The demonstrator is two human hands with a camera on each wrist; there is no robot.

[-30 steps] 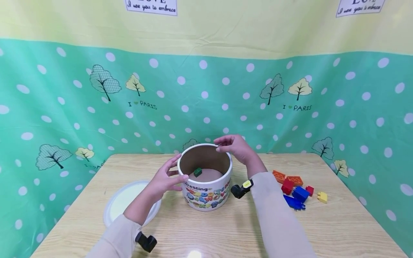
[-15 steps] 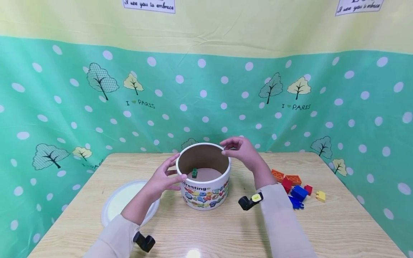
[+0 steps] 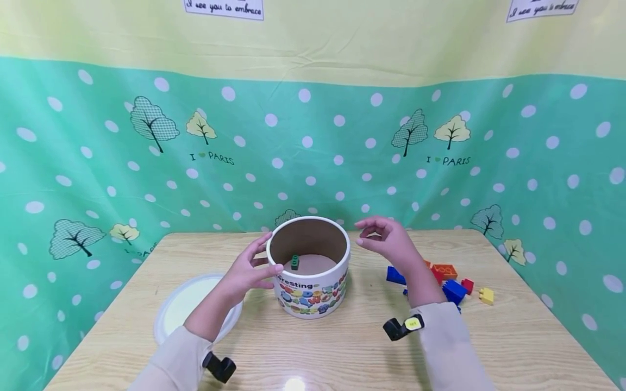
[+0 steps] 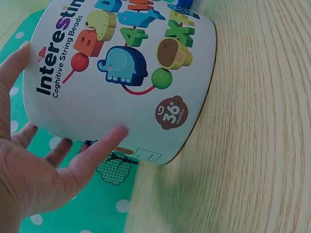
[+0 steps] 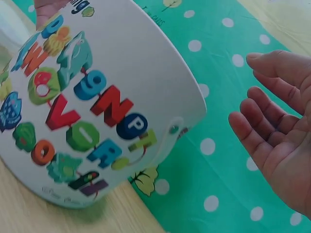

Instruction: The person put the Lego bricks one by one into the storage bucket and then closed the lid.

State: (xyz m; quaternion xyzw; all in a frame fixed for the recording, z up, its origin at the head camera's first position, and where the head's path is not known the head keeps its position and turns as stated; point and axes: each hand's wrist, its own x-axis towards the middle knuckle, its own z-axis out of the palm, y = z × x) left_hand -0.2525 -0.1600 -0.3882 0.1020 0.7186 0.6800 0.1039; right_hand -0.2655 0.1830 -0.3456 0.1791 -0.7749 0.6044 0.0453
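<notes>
A round white bucket (image 3: 310, 293) with a print of coloured letters and animals stands upright on the table in the head view. Inside, a small green toy brick (image 3: 295, 262) lies on the bottom. My left hand (image 3: 249, 270) rests against the bucket's left side, with spread, fairly straight fingers at the rim; the left wrist view shows this hand (image 4: 53, 170) beside the printed wall. To the right of the rim, apart from it, my right hand (image 3: 386, 239) hovers with loosely bent fingers and holds nothing. The right wrist view also shows that hand (image 5: 282, 126) away from the bucket.
A white round lid (image 3: 168, 309) lies left of the bucket, partly under my left forearm. Right of my right forearm are orange bricks (image 3: 444, 271), a blue brick (image 3: 455, 291), a small red brick (image 3: 467, 286) and a yellow brick (image 3: 486, 295). Another blue brick (image 3: 395, 275) lies left of it.
My right hand has moved from the bucket's rim off to the right. The green brick has dropped flat to tipped over and shifted slightly left inside. My left hand stays at the rim.
</notes>
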